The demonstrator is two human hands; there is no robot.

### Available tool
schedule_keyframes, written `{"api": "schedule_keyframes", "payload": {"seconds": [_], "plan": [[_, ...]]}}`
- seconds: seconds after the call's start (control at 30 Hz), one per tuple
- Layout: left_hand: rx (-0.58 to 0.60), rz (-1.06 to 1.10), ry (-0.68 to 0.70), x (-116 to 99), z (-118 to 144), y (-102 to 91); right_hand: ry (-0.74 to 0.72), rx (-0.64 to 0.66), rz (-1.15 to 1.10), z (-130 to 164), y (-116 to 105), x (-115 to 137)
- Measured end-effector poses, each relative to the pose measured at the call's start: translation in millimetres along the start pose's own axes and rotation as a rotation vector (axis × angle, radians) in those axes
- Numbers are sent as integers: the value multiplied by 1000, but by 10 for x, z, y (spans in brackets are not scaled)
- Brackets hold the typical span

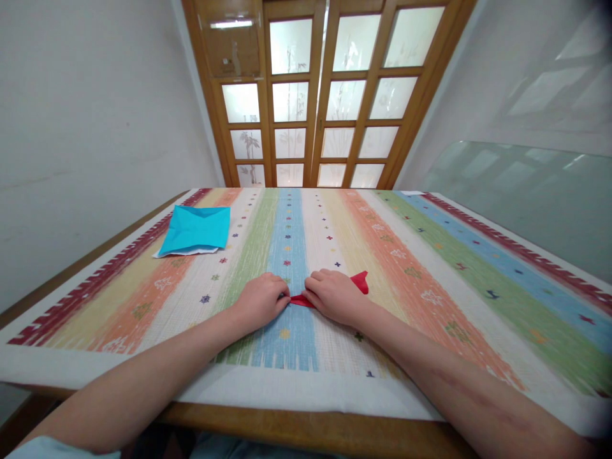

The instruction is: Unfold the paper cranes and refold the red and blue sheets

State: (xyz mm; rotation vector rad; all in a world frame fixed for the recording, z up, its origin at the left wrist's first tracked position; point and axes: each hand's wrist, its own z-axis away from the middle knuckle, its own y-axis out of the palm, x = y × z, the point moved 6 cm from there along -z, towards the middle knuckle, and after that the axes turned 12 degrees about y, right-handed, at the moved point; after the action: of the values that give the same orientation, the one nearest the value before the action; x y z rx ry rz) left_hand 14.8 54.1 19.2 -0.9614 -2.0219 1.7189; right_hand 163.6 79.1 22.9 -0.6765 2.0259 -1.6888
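Small red folded paper [359, 281] on a striped tablecloth [430, 268], pinched between left hand [261, 299] and right hand [335, 296], both curled closed on it, one red corner showing beyond the right hand, blue paper [197, 229] well apart at far left

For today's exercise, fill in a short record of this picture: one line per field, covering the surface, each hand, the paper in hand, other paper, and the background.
Surface: table with a striped cloth
Left hand: left hand pinching the left end of the red paper
Right hand: right hand pressing on the red paper, covering most of it
Red paper: folded, flat on the cloth, a pointed tip showing past the right hand
Other paper: blue paper, creased, far left of the cloth, lying on a white sheet
Background: wooden door with frosted panes
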Motion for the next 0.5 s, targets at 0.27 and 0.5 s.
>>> {"api": "schedule_keyframes", "payload": {"seconds": [0.27,0.5], "plan": [[-67,187,-67,45,23,-29,5,16,-87,72,-132,70],[-305,432,-70,86,40,-165,121,-6,-166,118,-328,18]]}}
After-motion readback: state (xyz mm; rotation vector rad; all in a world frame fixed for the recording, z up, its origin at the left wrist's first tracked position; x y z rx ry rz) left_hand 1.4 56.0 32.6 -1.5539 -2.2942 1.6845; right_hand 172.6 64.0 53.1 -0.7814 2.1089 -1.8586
